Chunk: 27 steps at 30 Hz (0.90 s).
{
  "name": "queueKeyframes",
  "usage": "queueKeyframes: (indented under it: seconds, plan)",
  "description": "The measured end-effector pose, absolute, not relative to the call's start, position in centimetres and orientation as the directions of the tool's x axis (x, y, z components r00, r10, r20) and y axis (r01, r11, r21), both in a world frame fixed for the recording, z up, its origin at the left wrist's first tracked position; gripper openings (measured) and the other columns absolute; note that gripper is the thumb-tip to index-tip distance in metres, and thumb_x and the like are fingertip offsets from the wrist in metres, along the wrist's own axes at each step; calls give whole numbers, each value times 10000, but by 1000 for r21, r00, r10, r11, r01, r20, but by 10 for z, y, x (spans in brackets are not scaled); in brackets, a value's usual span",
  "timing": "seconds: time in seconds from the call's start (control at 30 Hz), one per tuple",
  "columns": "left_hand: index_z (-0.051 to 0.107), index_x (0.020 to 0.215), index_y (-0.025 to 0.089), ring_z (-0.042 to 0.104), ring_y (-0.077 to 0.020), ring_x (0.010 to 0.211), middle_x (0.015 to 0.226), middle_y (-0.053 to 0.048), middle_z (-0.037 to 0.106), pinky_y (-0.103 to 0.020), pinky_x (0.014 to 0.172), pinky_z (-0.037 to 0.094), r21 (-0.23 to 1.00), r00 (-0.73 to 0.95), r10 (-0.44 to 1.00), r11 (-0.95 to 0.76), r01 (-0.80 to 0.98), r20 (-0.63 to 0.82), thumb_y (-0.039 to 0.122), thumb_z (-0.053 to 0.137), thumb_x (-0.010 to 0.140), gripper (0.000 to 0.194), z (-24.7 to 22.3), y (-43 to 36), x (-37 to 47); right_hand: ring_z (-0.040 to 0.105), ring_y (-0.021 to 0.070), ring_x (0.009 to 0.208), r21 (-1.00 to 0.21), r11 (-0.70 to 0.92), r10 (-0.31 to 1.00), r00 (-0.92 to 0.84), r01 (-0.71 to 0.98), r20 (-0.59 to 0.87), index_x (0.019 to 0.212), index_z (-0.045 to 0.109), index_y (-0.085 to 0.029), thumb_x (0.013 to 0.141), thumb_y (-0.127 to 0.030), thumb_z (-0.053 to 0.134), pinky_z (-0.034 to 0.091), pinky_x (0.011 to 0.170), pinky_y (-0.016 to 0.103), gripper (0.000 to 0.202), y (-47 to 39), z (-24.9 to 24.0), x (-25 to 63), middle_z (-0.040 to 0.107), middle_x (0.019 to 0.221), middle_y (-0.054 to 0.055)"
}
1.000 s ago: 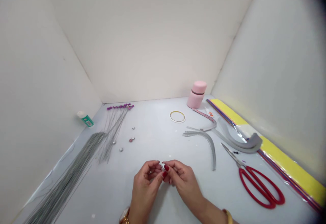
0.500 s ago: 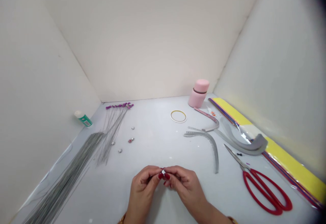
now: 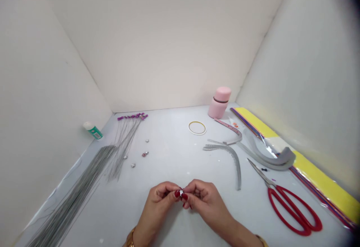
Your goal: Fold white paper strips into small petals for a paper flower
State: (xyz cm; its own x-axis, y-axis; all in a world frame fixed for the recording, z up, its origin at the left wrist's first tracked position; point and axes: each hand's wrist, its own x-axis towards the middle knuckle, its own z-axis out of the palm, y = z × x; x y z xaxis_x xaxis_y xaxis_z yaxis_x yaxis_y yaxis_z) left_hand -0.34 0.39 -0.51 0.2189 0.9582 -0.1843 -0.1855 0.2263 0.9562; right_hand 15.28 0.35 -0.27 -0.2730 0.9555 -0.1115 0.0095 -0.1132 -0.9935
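Near the front middle of the table, my left hand (image 3: 161, 204) and my right hand (image 3: 206, 205) meet at their fingertips. Between them they pinch a small silvery-white piece (image 3: 181, 193), whose shape is mostly covered by thumbs and fingers. Left of the hands lie a few similar small silver pieces, one at the front (image 3: 133, 165) and another farther back (image 3: 147, 141). Beside one of them is a small reddish piece (image 3: 144, 154).
Grey wires (image 3: 75, 190) and purple-tipped stems (image 3: 132, 117) lie left, near a glue stick (image 3: 94, 130). A tape ring (image 3: 189, 129) lies mid-table. On the right are a pink flask (image 3: 218, 108), grey strips (image 3: 236, 160), red-handled scissors (image 3: 292, 209) and yellow sheets (image 3: 315, 172).
Both hands still hold the small piece, and their fingers have shifted slightly around it. The piece sits slightly lower, with the right fingers turned a little.
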Motion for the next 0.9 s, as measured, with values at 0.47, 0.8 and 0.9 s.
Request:
queueKeyframes:
  seconds: [0.47,0.8,0.9]
  plan:
    - [682,764,165,630,-163,706,751,-38,689,-235,664,495,997,78,997,-25,69,20,197,628,727,73,-6,0,2,588,148,597,-998,46,981,-191,53,35,754,634,-143,785,-254,567,467,564,243,133,-1,-8,148,625,623,27]
    - [721,786,213,630,-173,774,823,-35,711,-250,738,483,994,52,996,-76,81,72,192,628,724,113,-5,-3,-2,629,162,664,-954,237,966,-153,183,210,909,620,-149,810,-197,517,509,629,265,150,-4,-10,146,664,771,58]
    - [711,776,199,637,-168,743,791,-33,714,-240,702,495,997,11,1000,-22,71,21,191,636,717,95,-5,-3,-1,626,158,611,-944,250,964,-151,217,220,850,630,-143,809,-197,514,506,584,254,135,-4,-12,146,654,701,49]
